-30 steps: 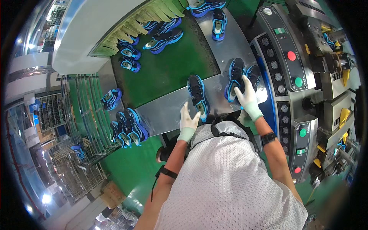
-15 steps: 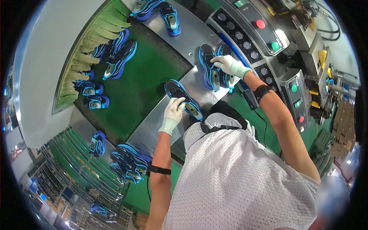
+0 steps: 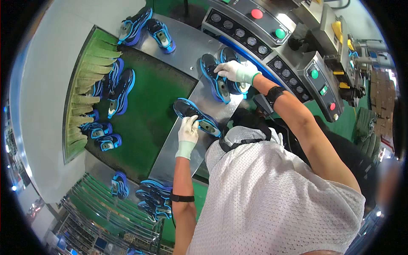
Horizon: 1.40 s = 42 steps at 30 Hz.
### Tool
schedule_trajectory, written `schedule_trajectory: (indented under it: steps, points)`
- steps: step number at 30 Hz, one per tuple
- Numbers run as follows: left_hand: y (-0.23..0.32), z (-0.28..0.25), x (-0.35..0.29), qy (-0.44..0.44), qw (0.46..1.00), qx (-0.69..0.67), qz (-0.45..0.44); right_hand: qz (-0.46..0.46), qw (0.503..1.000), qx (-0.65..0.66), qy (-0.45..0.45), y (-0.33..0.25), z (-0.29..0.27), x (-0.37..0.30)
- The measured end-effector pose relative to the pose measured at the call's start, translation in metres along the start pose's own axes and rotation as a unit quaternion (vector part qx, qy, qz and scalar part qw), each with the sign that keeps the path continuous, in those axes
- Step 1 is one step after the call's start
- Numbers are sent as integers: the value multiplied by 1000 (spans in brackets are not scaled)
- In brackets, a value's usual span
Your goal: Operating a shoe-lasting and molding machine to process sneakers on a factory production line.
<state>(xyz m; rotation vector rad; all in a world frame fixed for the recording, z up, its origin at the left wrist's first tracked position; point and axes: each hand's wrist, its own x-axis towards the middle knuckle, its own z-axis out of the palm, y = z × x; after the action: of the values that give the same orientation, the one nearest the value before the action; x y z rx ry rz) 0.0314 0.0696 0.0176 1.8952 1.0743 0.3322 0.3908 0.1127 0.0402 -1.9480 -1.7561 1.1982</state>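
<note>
My left hand [image 3: 188, 134], in a white glove, has its fingers closed on the side of a black and bright-blue sports shoe [image 3: 209, 127]. That shoe lies slantwise over the metal edge [image 3: 170, 146] in front of me, its insole area showing. On the metal ledge to the right stand two matching shoes side by side, the nearer-left shoe [image 3: 209, 68] and another shoe [image 3: 229, 54] beside it. My right hand [image 3: 239, 71], also gloved, reaches over this pair, its fingertips closed at the opening of the left one. The palm partly hides the other.
A green conveyor belt [image 3: 157, 97] carries several similar shoes [image 3: 122, 93] out of a fringed curtain opening [image 3: 91, 80]. Two shoes [image 3: 160, 36] stand on the far ledge. A grey control panel [image 3: 272, 25] with gauges and buttons is at right. Shoes [image 3: 155, 197] cluster by a metal rack [image 3: 114, 212].
My view has shifted, so the bench and machine appear further left. Both hands keep their hold on the shoes, with little movement. More of a dark-clothed person shows at the right.
</note>
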Motion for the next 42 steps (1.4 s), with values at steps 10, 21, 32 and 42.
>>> schedule_trajectory:
  steps: [10,21,32,42]
  points:
    - [11,11,-10,44,996,81,7,43,997,55,12,-6,23,-14]
    - [-13,-50,63,-52,977,-174,-109,10,997,63,37,-14,55,-50]
    - [3,-22,50,-58,997,20,42,358,888,211,197,-43,157,-49]
    - [-112,80,32,231,862,-399,-209,146,873,438,158,-77,112,-120]
